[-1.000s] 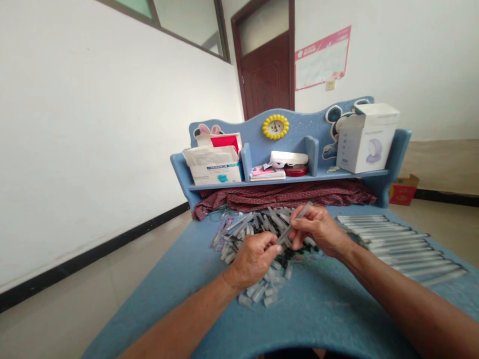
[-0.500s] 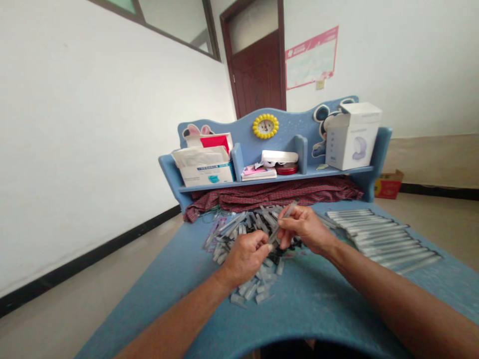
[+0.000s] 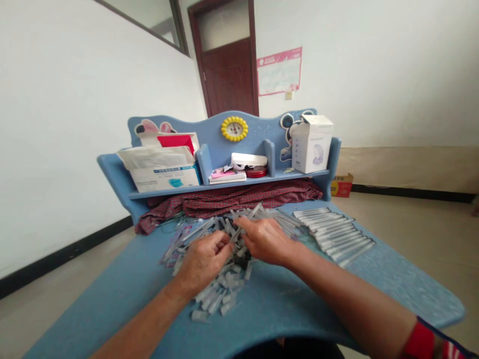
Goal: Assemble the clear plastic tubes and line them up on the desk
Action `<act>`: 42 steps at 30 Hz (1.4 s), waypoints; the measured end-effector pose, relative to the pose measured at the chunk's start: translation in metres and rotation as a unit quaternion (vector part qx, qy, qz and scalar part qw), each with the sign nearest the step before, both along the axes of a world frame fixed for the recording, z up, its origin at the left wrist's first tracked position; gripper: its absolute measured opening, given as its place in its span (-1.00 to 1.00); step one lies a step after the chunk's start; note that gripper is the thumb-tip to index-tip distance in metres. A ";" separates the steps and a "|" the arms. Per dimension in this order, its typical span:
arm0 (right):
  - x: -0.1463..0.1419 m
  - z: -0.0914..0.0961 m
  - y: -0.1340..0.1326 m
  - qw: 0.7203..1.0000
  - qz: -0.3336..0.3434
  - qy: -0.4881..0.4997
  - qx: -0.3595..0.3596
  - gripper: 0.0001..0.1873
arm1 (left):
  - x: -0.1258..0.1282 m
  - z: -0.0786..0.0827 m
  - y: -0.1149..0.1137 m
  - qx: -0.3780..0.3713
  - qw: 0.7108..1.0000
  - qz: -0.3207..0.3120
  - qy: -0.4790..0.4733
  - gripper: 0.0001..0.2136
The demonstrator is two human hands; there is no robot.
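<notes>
Two hands, one left hand (image 3: 204,259) and one right hand (image 3: 264,239); one heap of grey plastic pieces (image 3: 220,291), beyond counting; one row of long tubes (image 3: 335,232) near the table (image 3: 392,284)'s right edge; on the shelf (image 3: 224,187), one yellow clock (image 3: 234,128), one white box (image 3: 312,144), one red tin (image 3: 256,173)

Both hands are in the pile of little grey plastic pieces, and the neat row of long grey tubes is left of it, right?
No. The head view shows the neat row of long grey tubes to the right of the pile of little grey plastic pieces. The left hand and right hand are indeed in it.
</notes>
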State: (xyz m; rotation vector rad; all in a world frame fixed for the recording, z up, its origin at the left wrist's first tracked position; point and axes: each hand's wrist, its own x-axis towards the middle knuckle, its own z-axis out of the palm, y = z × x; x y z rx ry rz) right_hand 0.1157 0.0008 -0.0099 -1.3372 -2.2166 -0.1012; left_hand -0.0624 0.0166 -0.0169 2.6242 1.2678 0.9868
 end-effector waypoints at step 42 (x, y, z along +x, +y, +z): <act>0.172 -0.032 -0.057 0.920 -0.233 -0.233 -0.212 -0.81 | -0.009 -0.011 0.010 0.058 0.968 -0.036 0.241 -0.78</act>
